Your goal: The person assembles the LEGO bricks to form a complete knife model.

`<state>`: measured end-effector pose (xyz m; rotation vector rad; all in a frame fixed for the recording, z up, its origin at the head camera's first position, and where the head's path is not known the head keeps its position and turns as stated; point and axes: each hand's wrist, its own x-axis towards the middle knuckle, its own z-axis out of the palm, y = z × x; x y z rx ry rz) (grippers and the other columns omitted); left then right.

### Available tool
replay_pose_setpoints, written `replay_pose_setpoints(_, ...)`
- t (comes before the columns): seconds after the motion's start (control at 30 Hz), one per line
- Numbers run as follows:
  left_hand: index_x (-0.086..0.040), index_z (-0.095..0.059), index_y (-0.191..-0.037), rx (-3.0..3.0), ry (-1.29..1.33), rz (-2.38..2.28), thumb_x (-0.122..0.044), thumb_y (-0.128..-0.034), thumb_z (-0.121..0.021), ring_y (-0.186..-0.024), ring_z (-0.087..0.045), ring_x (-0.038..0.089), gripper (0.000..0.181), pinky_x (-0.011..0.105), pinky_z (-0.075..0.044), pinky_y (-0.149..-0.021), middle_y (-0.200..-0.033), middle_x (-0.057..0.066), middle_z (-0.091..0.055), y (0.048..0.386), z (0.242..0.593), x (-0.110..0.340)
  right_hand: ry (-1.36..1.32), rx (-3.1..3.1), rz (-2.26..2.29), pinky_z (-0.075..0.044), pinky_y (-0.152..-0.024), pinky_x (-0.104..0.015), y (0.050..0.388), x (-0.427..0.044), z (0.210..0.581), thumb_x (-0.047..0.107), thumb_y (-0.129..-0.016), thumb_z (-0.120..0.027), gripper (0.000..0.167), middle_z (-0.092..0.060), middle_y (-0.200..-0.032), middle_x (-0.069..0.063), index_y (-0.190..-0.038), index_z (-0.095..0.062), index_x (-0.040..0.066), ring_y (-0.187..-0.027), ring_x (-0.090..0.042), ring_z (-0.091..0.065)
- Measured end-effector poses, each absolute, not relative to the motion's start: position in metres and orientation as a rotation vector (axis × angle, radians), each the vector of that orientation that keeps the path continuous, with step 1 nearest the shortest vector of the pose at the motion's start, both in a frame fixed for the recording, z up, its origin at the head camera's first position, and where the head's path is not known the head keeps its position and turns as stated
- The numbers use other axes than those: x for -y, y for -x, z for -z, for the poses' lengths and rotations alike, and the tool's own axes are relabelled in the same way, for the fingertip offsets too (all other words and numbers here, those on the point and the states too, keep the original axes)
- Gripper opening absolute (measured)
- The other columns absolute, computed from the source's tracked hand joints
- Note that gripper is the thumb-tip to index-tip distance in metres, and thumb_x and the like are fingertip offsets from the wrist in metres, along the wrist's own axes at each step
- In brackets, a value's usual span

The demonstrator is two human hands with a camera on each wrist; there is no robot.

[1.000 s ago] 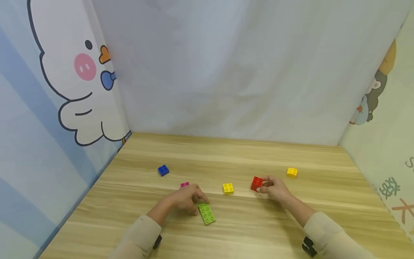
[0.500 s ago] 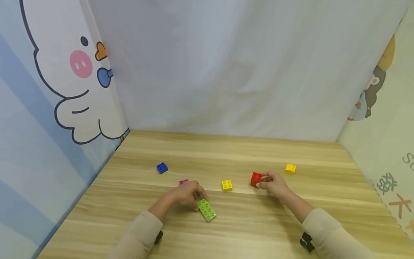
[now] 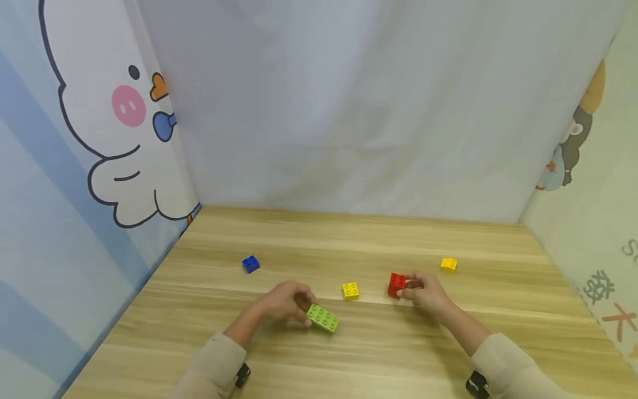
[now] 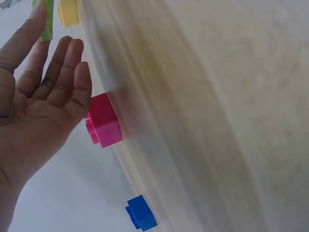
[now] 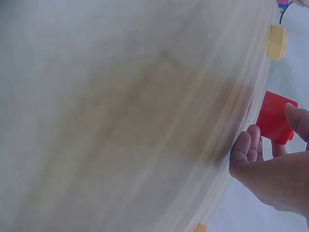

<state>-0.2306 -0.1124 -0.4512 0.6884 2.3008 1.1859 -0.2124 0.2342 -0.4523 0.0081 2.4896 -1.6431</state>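
Note:
My left hand (image 3: 286,302) pinches one end of a lime-green building brick (image 3: 322,318) between thumb and index finger, with its long side slanting down to the right. The brick's tip also shows at the top of the left wrist view, where the other fingers stay loosely extended. My right hand (image 3: 426,291) pinches a tall red building brick (image 3: 396,285), studs up. In the right wrist view, the thumb lies on one red face (image 5: 274,116). Between the hands sits a square yellow brick (image 3: 351,291). A pink brick (image 4: 107,123) rests beside the left hand, nearly hidden in the head view.
A blue brick (image 3: 251,264) lies at the back left of the wooden table (image 3: 319,371). Farther right is a yellow brick with a slanted side (image 3: 448,265). A pale curtain (image 3: 339,111) hangs behind the table, with printed cloth at both sides.
My left hand has taken hold of the green brick and turned it, so its long side lies more crosswise. The right hand keeps its grip on the red brick in nearly the same place.

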Motion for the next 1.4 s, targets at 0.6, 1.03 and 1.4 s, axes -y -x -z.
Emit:
replay_pose_setpoints(0.6, 0.004, -0.063, -0.100, -2.261, -0.612, -1.538, -0.001, -0.0702, -0.079, -0.081, -0.062, 0.020, 0.034, 0.030, -0.052, -0.072, -0.088, 0.006, -0.065, 0.226, 0.453, 0.112, 0.061, -2.457, 1.688, -0.051, -0.073, -0.035, 0.197, -0.229, 0.452, 0.008, -0.080, -0.071, 0.044, -0.061, -0.106, -0.015, -0.118, -0.054, -0.008, -0.093, -0.025, -0.057)
replay_pose_setpoints(1.03, 0.003, -0.063, -0.104, -2.334, -0.541, -1.563, -0.008, -0.0739, -0.078, -0.080, -0.059, 0.018, 0.035, 0.030, -0.050, -0.071, -0.087, 0.005, -0.063, 0.227, 0.453, 0.105, 0.232, -2.418, 1.646, -0.050, -0.075, -0.031, 0.193, -0.218, 0.457, 0.005, -0.079, -0.072, 0.043, -0.063, -0.100, -0.013, -0.115, -0.055, -0.011, -0.088, -0.024, -0.060)
replay_pose_setpoints(1.4, 0.004, -0.062, -0.104, -2.354, -0.558, -1.591, -0.011, -0.0782, -0.074, -0.081, -0.056, 0.018, 0.032, 0.029, -0.049, -0.070, -0.088, 0.006, -0.061, 0.223, 0.442, 0.097, 0.315, -2.364, 1.661, -0.049, -0.077, -0.029, 0.196, -0.206, 0.459, 0.003, -0.077, -0.073, 0.042, -0.063, -0.099, -0.011, -0.113, -0.056, -0.011, -0.088, -0.025, -0.059)
